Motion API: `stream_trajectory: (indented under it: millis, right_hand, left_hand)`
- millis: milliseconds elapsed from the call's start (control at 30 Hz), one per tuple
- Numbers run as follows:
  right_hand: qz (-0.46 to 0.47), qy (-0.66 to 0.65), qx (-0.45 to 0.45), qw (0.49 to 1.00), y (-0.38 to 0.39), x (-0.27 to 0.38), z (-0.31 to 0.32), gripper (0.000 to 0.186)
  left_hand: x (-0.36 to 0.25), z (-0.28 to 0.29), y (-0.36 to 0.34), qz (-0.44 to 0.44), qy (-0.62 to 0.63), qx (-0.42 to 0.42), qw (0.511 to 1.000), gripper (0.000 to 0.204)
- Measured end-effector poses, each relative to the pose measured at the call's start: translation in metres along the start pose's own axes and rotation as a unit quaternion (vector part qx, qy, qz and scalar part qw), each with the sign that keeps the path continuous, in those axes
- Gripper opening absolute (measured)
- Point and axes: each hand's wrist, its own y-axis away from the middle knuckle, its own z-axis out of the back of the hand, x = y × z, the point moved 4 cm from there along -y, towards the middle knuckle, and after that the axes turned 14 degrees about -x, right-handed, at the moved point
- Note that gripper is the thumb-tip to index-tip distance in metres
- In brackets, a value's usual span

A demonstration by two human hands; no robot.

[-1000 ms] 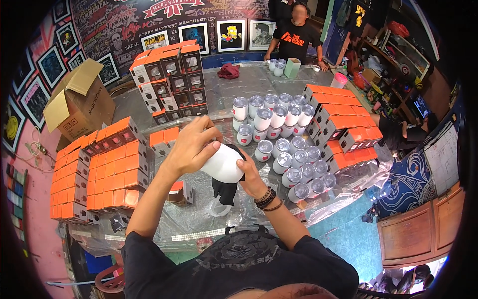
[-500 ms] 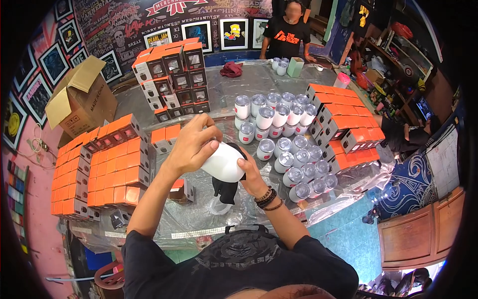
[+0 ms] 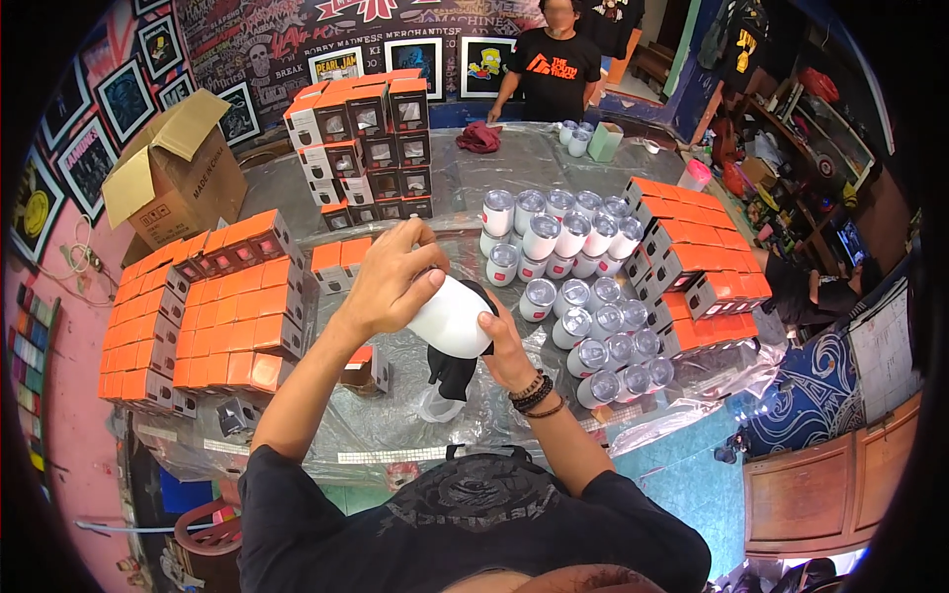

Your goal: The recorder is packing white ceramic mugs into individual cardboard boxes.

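A plastic-covered table (image 3: 277,188) spreads under and beyond both hands. A co-worker (image 3: 554,69) stands at its far side, well beyond the hands. A large block of orange-topped boxes (image 3: 237,321) fills the table left of the left hand. Rows of white lidded cups (image 3: 571,237) stand beyond and to the right of the right hand, and past them, farther right, is another box stack (image 3: 692,252). A box tower (image 3: 361,148) rises beyond the left hand; an open carton (image 3: 193,183) sits farther to its left.

The left hand (image 3: 400,282) and right hand (image 3: 509,351) are near each other, both clamped on one white cup (image 3: 453,318). It lies tilted between them, above the table: left fingers over its left end, right thumb pressed on its right side. Two boxes (image 3: 341,262) are just left of the left hand, and a single box (image 3: 366,371) is below it. A black cloth (image 3: 453,374) is bunched at the right hand and hangs below the cup. Under the cloth is a clear container (image 3: 440,405), partly hidden. A red cloth (image 3: 478,138) lies far beyond the hands. Dark bracelets (image 3: 532,393) circle the right wrist.
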Motion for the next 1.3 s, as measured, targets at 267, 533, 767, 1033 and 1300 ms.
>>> stream_trajectory:
  millis: [267,533,767,1033,1300]
  right_hand:
    - [0.106,0.050,-0.061,0.991,0.003,0.016,-0.010,0.068]
    - [0.493,0.377,-0.167,0.767,0.027,0.043,-0.023,0.096]
    - [0.579,0.421,-0.148,0.682,0.042,0.045,-0.033,0.095]
    - [0.623,0.461,-0.134,0.617,0.052,0.048,-0.049,0.088]
    - [0.619,0.474,-0.124,0.614,0.051,0.048,-0.049,0.090]
  left_hand:
    - [0.001,0.000,0.011,0.002,-0.019,-0.112,0.994,0.035]
    - [-0.017,-0.035,0.069,0.392,0.274,-0.241,0.844,0.053]
    - [-0.033,-0.015,0.068,0.419,0.351,-0.178,0.818,0.071]
    - [-0.038,-0.008,0.064,0.416,0.370,-0.183,0.810,0.073]
    - [-0.032,-0.009,0.065,0.409,0.373,-0.177,0.814,0.072]
